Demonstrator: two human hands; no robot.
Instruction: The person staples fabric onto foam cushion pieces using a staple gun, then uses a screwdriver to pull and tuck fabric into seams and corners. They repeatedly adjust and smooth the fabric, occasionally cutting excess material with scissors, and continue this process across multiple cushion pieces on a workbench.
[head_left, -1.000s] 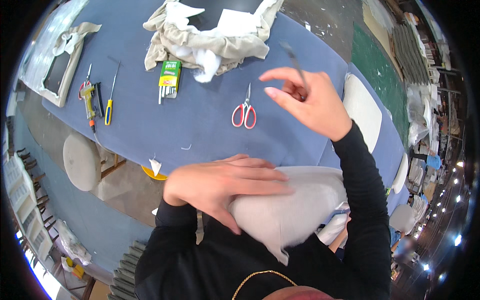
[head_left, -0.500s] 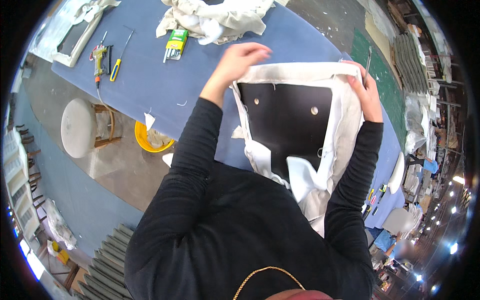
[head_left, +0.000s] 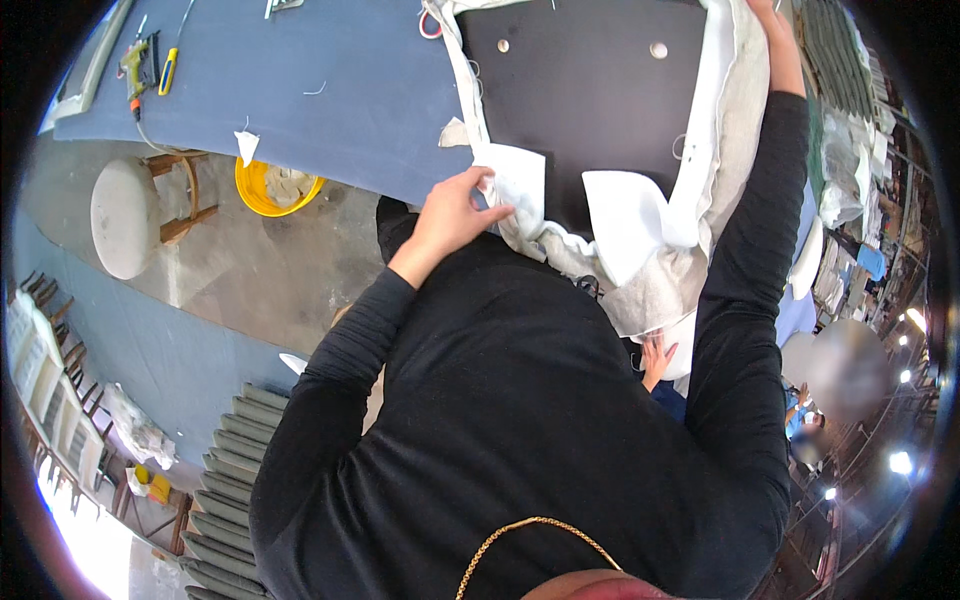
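A chair-back panel (head_left: 620, 100) lies in front of me, its black board with two holes framed by cream fabric. White padding flaps (head_left: 622, 215) stand loose at its near end. My left hand (head_left: 455, 213) is at the near left corner, fingers and thumb apart around the edge of a white flap (head_left: 520, 190). At the far right edge of the panel is my right hand (head_left: 782, 45); its fingers run out of the picture. Another person's hand (head_left: 655, 360) rests on pale cloth below the panel, close to my right arm.
On the blue table (head_left: 370, 120) lie a staple gun (head_left: 137, 75) with a hose, a yellow-handled screwdriver (head_left: 168, 75) and red-handled scissors (head_left: 430, 24) by the panel. A yellow bucket (head_left: 262, 200) and a padded stool (head_left: 125, 218) stand left. Stacked grey cushions (head_left: 230, 480) are at lower left.
My left hand has come from the panel's far left corner to its near left flap. The view has shifted, so the panel and my right hand appear higher. Another person's hand has appeared.
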